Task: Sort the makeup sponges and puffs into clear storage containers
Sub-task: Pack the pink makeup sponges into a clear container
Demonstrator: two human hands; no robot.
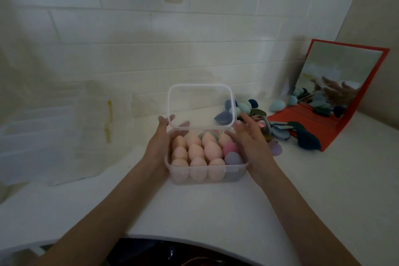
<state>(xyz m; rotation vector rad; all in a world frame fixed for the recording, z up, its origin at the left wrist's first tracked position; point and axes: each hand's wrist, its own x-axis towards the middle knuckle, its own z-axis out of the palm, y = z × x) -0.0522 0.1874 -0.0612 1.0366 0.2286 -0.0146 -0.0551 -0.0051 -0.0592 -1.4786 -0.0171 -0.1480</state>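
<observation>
A clear rectangular container (237, 171) stands on the white table in front of me, packed with several peach egg-shaped sponges (195, 151), a pink one (230, 149) and a lavender one (233, 157). Its clear lid (200, 101) stands tilted up over the container's far edge. My left hand (164, 138) pinches the lid's lower left corner, with fingertips showing through the plastic. My right hand (250, 136) holds the lid's lower right corner. Both wrists flank the container's sides.
A pile of blue, green and grey sponges and flat puffs (280, 129) lies right of the container. A red-framed mirror (336, 75) leans at the far right, a light blue sponge (277, 106) before it. A tiled wall is behind, and the table's front edge is near me.
</observation>
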